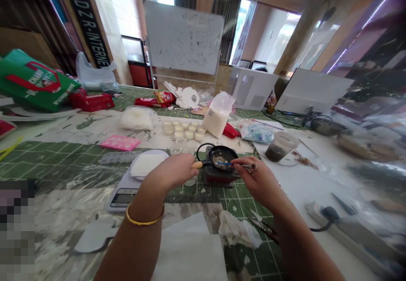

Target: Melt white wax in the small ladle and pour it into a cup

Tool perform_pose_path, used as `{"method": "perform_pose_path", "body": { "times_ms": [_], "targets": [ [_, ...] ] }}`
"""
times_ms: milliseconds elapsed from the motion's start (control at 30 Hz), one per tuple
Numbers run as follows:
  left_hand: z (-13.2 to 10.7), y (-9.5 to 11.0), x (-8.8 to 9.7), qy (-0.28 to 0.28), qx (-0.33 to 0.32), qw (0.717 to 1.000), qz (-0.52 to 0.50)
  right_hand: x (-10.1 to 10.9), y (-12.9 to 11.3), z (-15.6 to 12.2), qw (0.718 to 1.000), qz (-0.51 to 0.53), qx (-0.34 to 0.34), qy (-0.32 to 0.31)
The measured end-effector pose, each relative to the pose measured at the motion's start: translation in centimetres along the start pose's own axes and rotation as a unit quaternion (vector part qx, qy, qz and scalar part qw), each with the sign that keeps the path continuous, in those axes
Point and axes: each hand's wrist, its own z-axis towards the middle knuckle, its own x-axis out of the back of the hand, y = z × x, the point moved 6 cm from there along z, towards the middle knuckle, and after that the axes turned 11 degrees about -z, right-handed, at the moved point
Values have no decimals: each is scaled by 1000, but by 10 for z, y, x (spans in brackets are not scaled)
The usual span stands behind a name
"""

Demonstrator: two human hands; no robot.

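Note:
A small black pan (pixel 222 157) sits on a little red burner (pixel 219 177) at the table's middle. My left hand (pixel 173 170) is closed round the pan's wooden handle (pixel 197 165). My right hand (pixel 257 178) pinches a thin blue-tipped stirring tool (pixel 236 164) whose end reaches into the pan. Pale residue shows inside the pan. A gold bangle (pixel 142 221) circles my left wrist.
A kitchen scale (pixel 123 193) with a white dish stands left of the burner. Several small filled cups (pixel 184 130), bags of white granules (pixel 217 118), a pink mould (pixel 119 143) and a lidded tub (pixel 281 145) lie behind. Scissors (pixel 261 224), crumpled tissue (pixel 236 230) and a power strip (pixel 336 221) lie near right.

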Motion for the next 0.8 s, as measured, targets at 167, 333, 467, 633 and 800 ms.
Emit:
{"method": "perform_pose_path", "body": {
  "times_ms": [167,333,467,633,800],
  "targets": [
    [0,-2,-1,-2,5,1000,-3,2,1,0,1000,7,10,-1],
    [0,0,-1,-5,-2,1000,-3,5,13,7,997,10,-30,65],
    [1,0,-1,-1,-6,1000,-1,-6,17,16,999,6,-25,29],
    [1,-1,-1,-2,11,1000,-2,-4,15,22,998,15,-20,49],
    [1,0,-1,1,4,1000,-1,-2,9,16,1000,-2,-12,8]
  ]
}}
